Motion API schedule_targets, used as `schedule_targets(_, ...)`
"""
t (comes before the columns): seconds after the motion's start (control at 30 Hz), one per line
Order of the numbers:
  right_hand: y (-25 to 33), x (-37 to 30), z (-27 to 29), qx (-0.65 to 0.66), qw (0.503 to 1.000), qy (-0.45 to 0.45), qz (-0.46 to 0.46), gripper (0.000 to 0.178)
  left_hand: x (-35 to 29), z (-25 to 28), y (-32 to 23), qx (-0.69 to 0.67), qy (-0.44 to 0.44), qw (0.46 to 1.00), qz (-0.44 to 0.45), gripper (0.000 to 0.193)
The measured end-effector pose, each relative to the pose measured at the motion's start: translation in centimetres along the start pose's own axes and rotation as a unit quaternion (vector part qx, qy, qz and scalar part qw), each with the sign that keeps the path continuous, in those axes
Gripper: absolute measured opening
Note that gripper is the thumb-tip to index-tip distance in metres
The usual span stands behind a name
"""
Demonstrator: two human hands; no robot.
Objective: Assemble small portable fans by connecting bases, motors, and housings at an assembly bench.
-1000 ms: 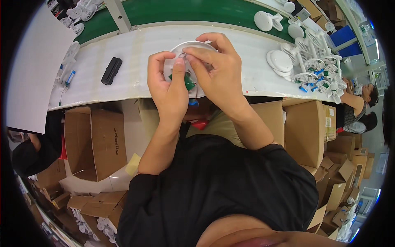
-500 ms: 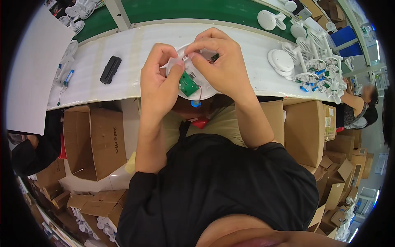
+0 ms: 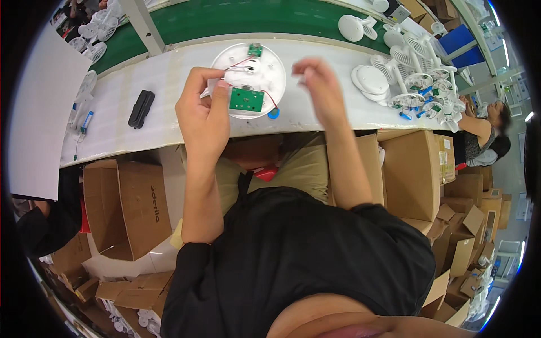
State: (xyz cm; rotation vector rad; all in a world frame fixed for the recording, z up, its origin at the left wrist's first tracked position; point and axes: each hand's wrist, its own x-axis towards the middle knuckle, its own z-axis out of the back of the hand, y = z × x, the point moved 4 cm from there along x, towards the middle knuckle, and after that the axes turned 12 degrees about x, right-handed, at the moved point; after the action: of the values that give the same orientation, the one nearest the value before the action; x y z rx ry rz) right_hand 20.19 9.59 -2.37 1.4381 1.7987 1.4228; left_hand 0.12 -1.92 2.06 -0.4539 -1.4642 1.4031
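A round white fan base [image 3: 272,72], its inner side up, is over the white worktop in front of me. A larger green circuit board [image 3: 247,100] lies on its near part, and a small green board [image 3: 255,50] sits at its far edge. Thin wires run inside it, and a red one leads to a small blue round part [image 3: 274,114] at the near rim. My left hand [image 3: 205,115] is closed at the base's left rim, thumb and forefinger by the wire ends; the exact grip is partly hidden. Off to the right, my right hand [image 3: 322,90] is blurred, fingers loosely bent and apart, holding nothing visible.
A black oblong case [image 3: 141,109] lies left on the worktop. Stacked white discs [image 3: 370,84] and several small white fans [image 3: 420,79] with wires stand at the right. Open cardboard boxes [image 3: 143,203] flank my legs. A co-worker [image 3: 487,127] sits far right.
My right hand has let go of the base and moved away to the right. My left hand stays at the left rim, and more of the base's inside now shows.
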Motion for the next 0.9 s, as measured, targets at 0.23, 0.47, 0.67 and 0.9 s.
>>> schedule_targets(0.23, -6.8, -5.6, -2.1, 0.406, 0.896, 0.048, -0.171, 0.038, 0.5, -0.4, 0.3, 0.012, -0.052, 0.998, -0.022, 0.012)
schedule_targets(0.47, -4.0, -3.2, -1.9, 0.465, 0.882, -0.004, -0.068, 0.036, 0.7, -0.4, 0.0, 0.015, -0.060, 0.998, -0.019, 0.012)
schedule_targets(0.67, 3.9, -2.8, -5.0, -0.026, 0.996, 0.008, 0.080, 0.039, -0.2, -0.4, -0.4, 0.027, -0.061, 0.997, -0.036, 0.011)
schedule_targets(0.9, 5.0, -1.5, -7.1, -0.228, 0.963, 0.092, 0.110, 0.039, -0.5, -0.6, -0.3, 0.003, -0.056, 0.998, -0.015, 0.010)
